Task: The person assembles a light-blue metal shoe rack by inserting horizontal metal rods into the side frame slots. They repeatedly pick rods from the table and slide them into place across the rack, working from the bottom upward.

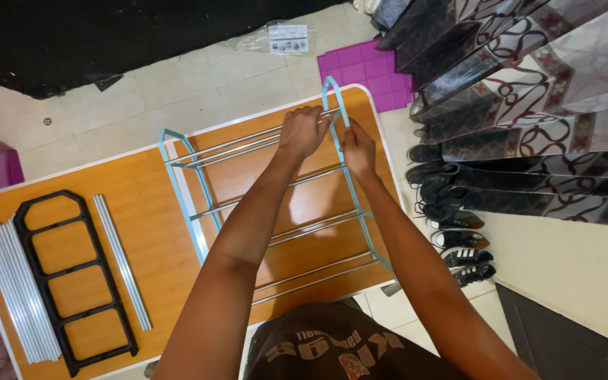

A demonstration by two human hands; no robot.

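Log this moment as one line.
left hand: grips metal rod | right hand: grips blue side frame | black side frame: flat on table

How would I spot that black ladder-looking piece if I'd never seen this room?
Find the orange wooden table and go to its left end, away from both hands. There the black plastic frame lies flat between bundles of silver metal rods. It is the only black piece, with four rounded openings; the frame being assembled is light blue.
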